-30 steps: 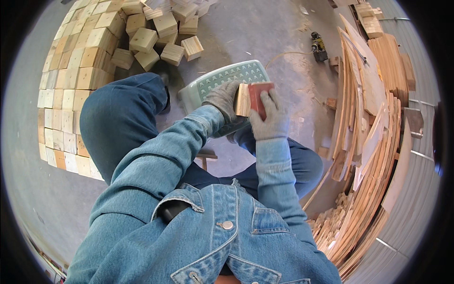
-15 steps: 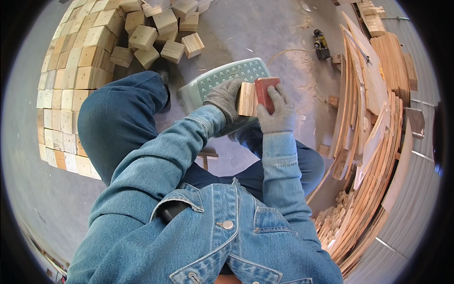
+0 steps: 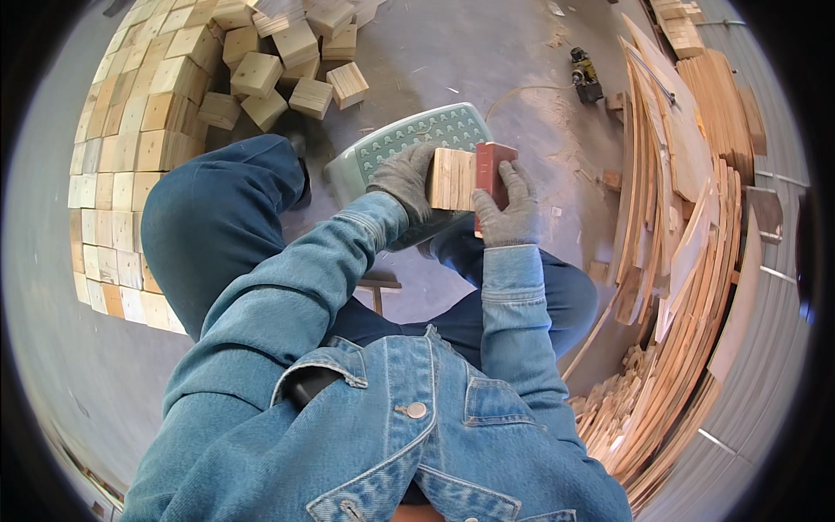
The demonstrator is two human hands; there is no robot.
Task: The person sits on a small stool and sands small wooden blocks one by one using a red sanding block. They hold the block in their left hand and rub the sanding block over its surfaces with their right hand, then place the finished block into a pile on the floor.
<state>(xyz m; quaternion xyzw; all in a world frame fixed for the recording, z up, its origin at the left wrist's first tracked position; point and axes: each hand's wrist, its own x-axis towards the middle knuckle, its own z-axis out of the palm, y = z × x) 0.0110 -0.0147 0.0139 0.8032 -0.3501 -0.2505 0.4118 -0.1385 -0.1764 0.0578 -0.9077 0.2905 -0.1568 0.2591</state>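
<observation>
Over the pale green plastic step stool [image 3: 357, 170], my gloved left hand [image 3: 404, 183] is closed on a layered wooden block [image 3: 454, 180], gripping its left side. A reddish-brown sanding block [image 3: 487, 170] stands with its broad face against the right side of the wood. My gloved right hand [image 3: 511, 204] is wrapped round this sanding block, thumb on the near side and fingers over its right side. The palm of the left glove and the face where the two blocks meet are hidden.
Wooden blocks are stacked in neat rows [image 3: 122, 183] at left, with several loose blocks [image 3: 296, 48] beyond my left foot. A yellow-and-black power tool [image 3: 586, 76] with a cord lies on the floor. Long boards [image 3: 687, 261] and offcuts are piled at right.
The sanding block has turned more edge-on and sits lower against the wooden block. Both hands have shifted slightly, and the wood's striped end shows wider.
</observation>
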